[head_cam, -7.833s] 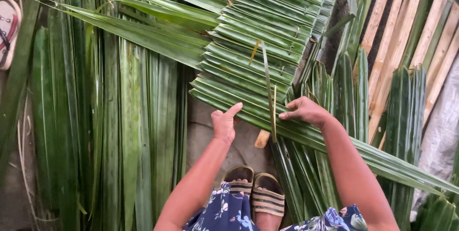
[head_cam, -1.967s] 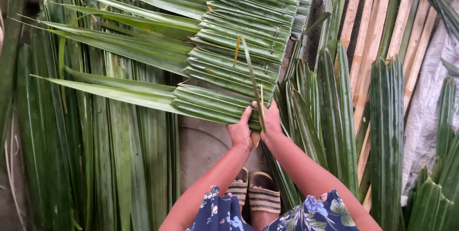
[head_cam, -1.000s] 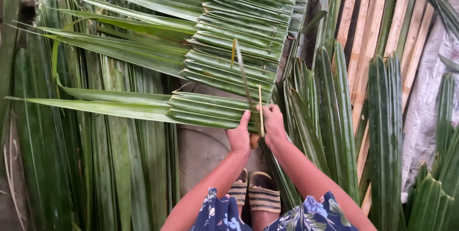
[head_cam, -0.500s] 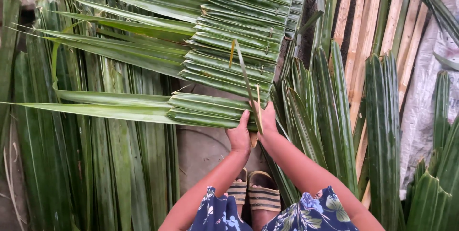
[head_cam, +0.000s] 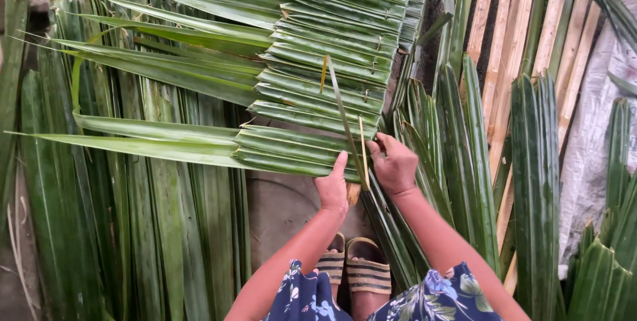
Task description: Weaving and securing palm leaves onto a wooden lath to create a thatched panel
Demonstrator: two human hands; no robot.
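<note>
Right now your left hand (head_cam: pixel 332 187) sits low of centre in the frame, thumb up along the near edge of the lowest folded leaf (head_cam: pixel 292 152), fingers tucked under where you cannot see them. It reads as a pinch on the fold, likely to keep the doubled leaf flat and tight against the row above. Your right hand (head_cam: pixel 395 165) is just beside it, to the right, curled closed with the fingertips pressed on a thin pale sliver (head_cam: pixel 363 152) that stands nearly upright through the leaf edge; the grip looks set for pushing or steadying that pin. A narrow green strip (head_cam: pixel 342 115) rises from between the hands, slanting toward upper centre, and appears to serve as the binding line across the folds.

Outward: the thatch panel (head_cam: pixel 338 35) of overlapped folded leaves fills upper centre, each fold lying over the next like shingles, small pins showing near its right edge. A pale stick end (head_cam: pixel 353 193) pokes out below the hands, probably the spine the leaves fold around.

- Left half: loose leaves (head_cam: pixel 152 215) laid lengthwise, within reach.
- Right: more upright fronds (head_cam: pixel 531 181); split bamboo slats (head_cam: pixel 537 22) at upper right.
- Bottom centre: your sandalled feet (head_cam: pixel 352 271), planted under the panel's end.
</note>
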